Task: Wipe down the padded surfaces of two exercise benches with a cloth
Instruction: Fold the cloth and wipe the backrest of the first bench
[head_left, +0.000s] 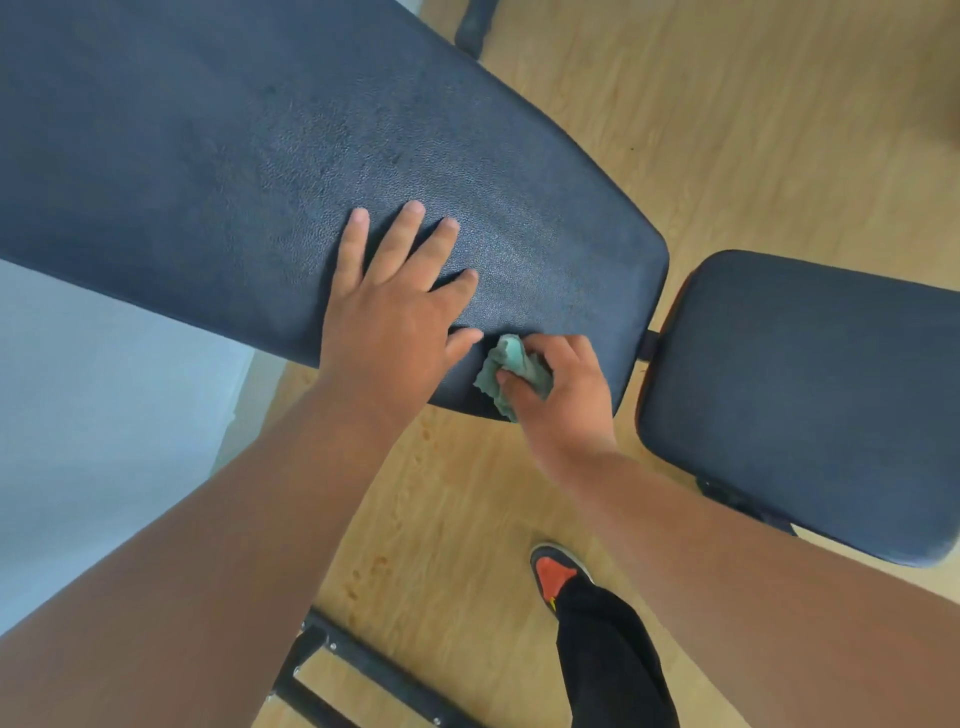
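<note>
At the far left a pale wall (104, 415) meets the light wood-grain floor (727, 130). Above it stretches the long dark-blue textured vinyl back pad (234, 156) of the bench. The left hand (395, 306) lies flat on this pad near its lower edge, fingers straight and spread, grasping nothing. Just right of it, the right hand (561, 395) has its fingers curled round a crumpled pale-green cloth (511, 371), pressed against the pad's near edge. Below, a black metal frame (363, 670) crosses the floor, beside a red-and-black shoe (558, 574) and black trouser leg (613, 660). Further right sits the shorter dark-blue seat pad (810, 395), apart from the back pad.
</note>
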